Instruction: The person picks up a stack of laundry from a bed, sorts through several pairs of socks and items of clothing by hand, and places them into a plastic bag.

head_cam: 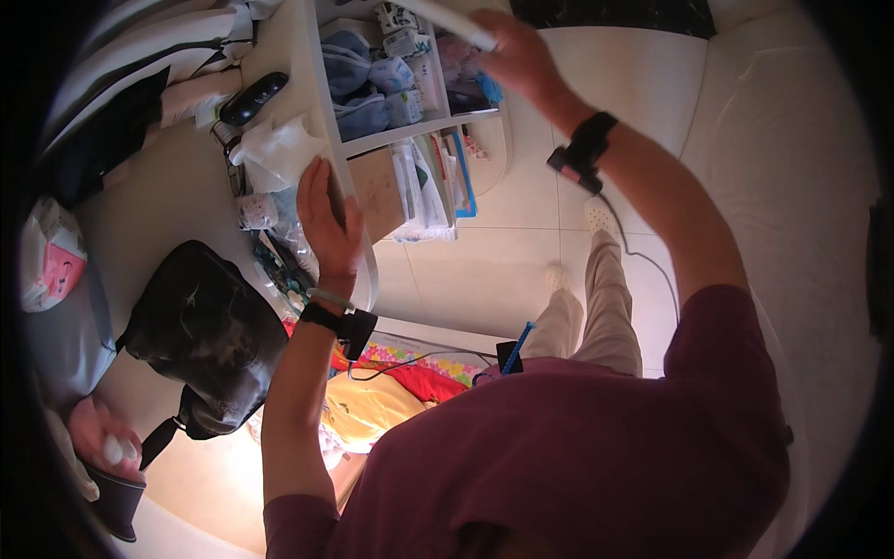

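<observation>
My right hand (506, 49), slightly blurred, grips a white rod-like handle (447, 21) at the top of the view; the far part of the handle runs out of the picture. My left hand (328, 216) rests with its fingers extended on the edge of the white shelf unit (332, 91), beside a crumpled white tissue or plastic wrap (279, 150); nothing shows in its grasp. Both wrists carry black straps with small devices and cables.
Shelf compartments hold packets, a cardboard box (377, 189) and papers. A black bag (209, 335), a dark glossy oval object (253, 98) and a tissue pack (56, 258) lie on the top at left. Coloured cloths (374, 409) are near my body.
</observation>
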The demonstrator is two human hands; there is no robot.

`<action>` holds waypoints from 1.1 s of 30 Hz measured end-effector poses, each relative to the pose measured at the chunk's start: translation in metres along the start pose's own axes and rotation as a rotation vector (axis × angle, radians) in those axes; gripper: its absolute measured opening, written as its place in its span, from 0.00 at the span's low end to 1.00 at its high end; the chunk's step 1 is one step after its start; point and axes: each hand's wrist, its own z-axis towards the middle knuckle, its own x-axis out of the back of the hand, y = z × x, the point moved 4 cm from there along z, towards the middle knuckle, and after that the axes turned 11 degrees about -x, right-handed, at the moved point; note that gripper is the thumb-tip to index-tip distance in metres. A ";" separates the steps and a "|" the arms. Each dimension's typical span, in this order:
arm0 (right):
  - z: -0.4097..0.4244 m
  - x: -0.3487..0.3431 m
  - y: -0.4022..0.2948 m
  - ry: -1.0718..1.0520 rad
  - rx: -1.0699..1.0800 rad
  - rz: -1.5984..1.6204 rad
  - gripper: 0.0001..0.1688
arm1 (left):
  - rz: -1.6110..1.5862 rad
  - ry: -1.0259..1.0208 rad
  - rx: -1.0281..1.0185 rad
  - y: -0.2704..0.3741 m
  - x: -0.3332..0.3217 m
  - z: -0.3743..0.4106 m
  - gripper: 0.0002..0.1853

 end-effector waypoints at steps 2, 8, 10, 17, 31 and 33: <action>0.027 0.015 0.004 -0.151 -0.128 -0.085 0.17 | 0.003 -0.007 0.012 -0.001 -0.001 -0.004 0.27; 0.090 0.032 0.059 -0.063 0.045 -0.180 0.19 | 0.019 -0.025 -0.042 0.004 -0.003 0.007 0.29; 0.102 0.035 0.071 -0.025 0.085 -0.193 0.18 | 0.044 -0.040 -0.063 0.005 -0.003 0.009 0.29; 0.149 0.026 0.064 -0.290 0.075 -0.172 0.14 | 0.067 -0.097 0.030 0.011 -0.005 0.000 0.30; 0.184 0.035 0.083 -0.337 0.012 -0.214 0.21 | 0.055 -0.118 0.077 0.010 -0.012 0.005 0.33; 0.187 0.036 0.087 -0.327 0.016 -0.209 0.21 | 0.016 -0.110 0.084 0.011 -0.017 0.009 0.33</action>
